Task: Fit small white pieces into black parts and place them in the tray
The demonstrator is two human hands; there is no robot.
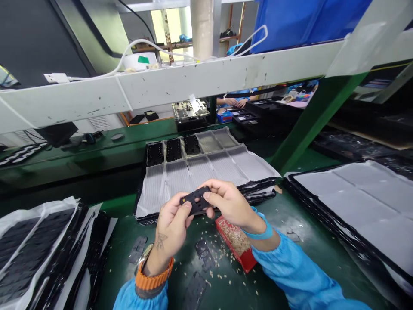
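Near the centre of the frame, my left grip [172,219] and right grip [230,202] pinch a small black part [192,198] between them, thumbs on top and fingers underneath. The left one has its left end and the right one its right end; it lies slightly tilted, its right end higher in the frame, with a yellow spot near its left end and openings in its middle.

Below my right wrist, right of lower centre, a red bin [247,261] full of small pale pieces [237,237] rests on the green bench [277,219]. More such pieces are scattered to its left, around a loose dark part [204,254]; another lies at the bottom centre, and a third just left of my left wrist.

Behind my hands, at the centre, stands a stack of black trays [146,220], topped by a translucent white sheet [200,168], with dark pieces [173,150] in three upper-left compartments. Other stacks fill the lower left [35,241] and the right edge [371,202]. Above centre, another person's hands [229,101] show beyond the shelf beam [180,92].
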